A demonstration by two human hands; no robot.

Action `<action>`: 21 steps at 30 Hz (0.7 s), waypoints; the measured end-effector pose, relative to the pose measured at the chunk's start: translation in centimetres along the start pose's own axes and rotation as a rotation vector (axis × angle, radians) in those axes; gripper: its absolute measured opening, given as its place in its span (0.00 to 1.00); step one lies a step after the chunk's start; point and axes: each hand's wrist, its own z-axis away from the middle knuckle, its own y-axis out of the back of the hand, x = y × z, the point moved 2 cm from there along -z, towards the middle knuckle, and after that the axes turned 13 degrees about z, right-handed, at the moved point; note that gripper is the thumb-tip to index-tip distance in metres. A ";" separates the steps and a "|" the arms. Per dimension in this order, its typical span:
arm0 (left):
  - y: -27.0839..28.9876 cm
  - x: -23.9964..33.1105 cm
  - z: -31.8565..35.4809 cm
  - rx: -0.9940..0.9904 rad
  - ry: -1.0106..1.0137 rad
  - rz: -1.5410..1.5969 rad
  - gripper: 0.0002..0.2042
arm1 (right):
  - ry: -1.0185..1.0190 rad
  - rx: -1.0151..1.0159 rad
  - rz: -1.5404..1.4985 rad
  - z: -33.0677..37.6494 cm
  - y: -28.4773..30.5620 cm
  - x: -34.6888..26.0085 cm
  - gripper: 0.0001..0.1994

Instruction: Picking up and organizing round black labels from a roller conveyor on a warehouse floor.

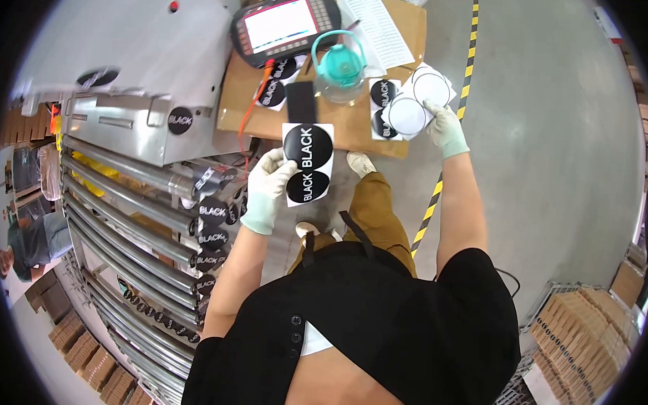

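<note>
- while the left hand pinches a black label, the right hand pinches a white sheet, apparently by its edge
- a bottle stands on cardboard

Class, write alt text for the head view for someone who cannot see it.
The gloved left hand holds a black-disc sheet; the gloved right hand holds a white sheet with two outlined circles. Beyond are a handheld controller, a teal-topped container and brown cardboard.
</note>
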 end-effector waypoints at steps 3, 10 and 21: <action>-2.3 -3.2 -2.7 0.127 0.085 0.151 0.10 | 0.038 0.048 -0.105 -5.4 -0.4 -4.3 0.15; -6.7 -6.5 -2.6 0.211 0.193 -0.025 0.08 | 0.098 -0.197 -0.297 -27.0 -6.1 -13.4 0.17; -10.5 -8.2 -6.2 0.354 0.348 -0.006 0.01 | 0.338 0.222 0.673 -34.7 -5.5 -6.3 0.24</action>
